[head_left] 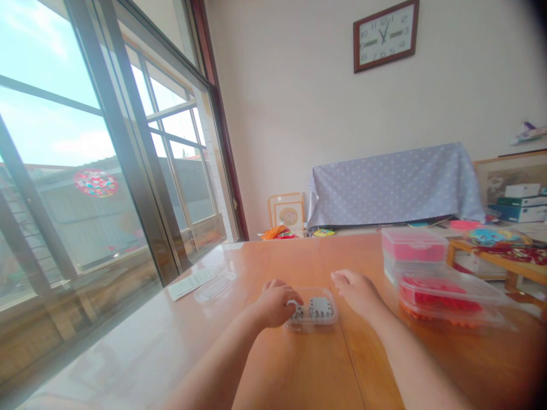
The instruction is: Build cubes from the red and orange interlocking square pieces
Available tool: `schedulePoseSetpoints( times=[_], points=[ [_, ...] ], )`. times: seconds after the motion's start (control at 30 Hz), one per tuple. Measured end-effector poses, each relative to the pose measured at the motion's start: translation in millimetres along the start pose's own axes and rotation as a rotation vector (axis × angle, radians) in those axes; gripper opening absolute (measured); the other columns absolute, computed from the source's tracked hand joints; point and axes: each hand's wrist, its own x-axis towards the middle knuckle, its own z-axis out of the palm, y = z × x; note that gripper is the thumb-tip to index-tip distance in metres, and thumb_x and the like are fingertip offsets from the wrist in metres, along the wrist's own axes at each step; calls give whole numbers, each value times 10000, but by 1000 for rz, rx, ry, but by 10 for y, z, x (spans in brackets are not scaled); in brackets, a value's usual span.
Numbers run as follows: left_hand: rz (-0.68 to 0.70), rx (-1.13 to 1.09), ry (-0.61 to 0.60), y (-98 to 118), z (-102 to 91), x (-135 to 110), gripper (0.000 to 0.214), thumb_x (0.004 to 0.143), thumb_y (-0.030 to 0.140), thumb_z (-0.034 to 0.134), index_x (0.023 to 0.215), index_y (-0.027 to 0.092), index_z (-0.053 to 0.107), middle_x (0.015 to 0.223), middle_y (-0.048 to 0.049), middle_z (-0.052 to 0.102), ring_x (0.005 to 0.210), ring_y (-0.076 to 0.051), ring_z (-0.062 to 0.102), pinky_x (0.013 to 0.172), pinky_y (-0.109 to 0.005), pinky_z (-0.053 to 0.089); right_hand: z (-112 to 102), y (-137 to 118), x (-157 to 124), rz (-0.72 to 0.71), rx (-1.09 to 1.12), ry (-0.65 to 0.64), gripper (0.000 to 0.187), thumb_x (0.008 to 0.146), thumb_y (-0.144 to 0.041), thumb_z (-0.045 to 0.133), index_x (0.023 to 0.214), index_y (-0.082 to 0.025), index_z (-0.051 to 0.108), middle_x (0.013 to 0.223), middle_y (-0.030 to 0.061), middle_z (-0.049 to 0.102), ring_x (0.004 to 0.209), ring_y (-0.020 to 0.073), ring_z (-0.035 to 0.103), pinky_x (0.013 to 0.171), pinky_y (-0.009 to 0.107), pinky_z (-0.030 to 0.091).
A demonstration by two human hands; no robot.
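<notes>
My left hand [280, 303] could tip the plastic tub [335, 313], snagging its nine-o'clock rim; I can't tell whether either grip's closed.

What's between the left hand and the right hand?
In the head view, a clear tray with pale pieces lies between them, the left hand over one end.

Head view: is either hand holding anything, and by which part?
Left hand: cannot tell; its fingers reach over the left side of the clear plastic container, hiding any grip. Right hand: nothing visible in it.
</notes>
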Motion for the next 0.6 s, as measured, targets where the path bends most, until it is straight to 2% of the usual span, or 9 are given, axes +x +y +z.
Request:
schedulePoseSetpoints(
  times=[0.13,0.3,0.4,0.5,0.6],
  points=[
    [32,2,-41,28,2,-5,302,834,186,530,941,330,773,1085,21,739,1115,-226,555,1062,-418,313,10,36,12,-4,8,-11,421,913,-537,462,935,-204,718,816,53,745,739,207,683,662,272,486],
    [17,-14,24,-43,12,-9,312,806,160,531,918,324,772,1096,19,730,1118,-231,555,1070,-419,326,7,54,17,-14,9,-21,445,923,-555,446,948,-207,722,806,54,744,729,209,684,669,281,491],
    [-30,-61,113,-203,26,-32,335,777,140,513,974,289,739,1079,-5,720,1107,-239,561,1037,-396,392,8,53,15,-12,10,-6,438,917,-557,458,947,-213,728,797,53,746,718,211,683,663,284,491],
    [-158,-107,184,-434,55,-101,396,739,126,513,1068,261,686,1096,-29,698,1131,-246,557,990,-374,452,18,63,21,-5,17,6,425,905,-553,478,945,-214,732,822,58,753,742,218,689,662,285,491],
    [-227,-162,152,-639,79,-211,470,713,134,553,1163,245,630,1190,-45,660,1156,-233,562,986,-349,470,37,82,34,0,20,8,414,894,-546,498,950,-212,736,827,63,753,764,223,692,661,285,491]
  ],
)
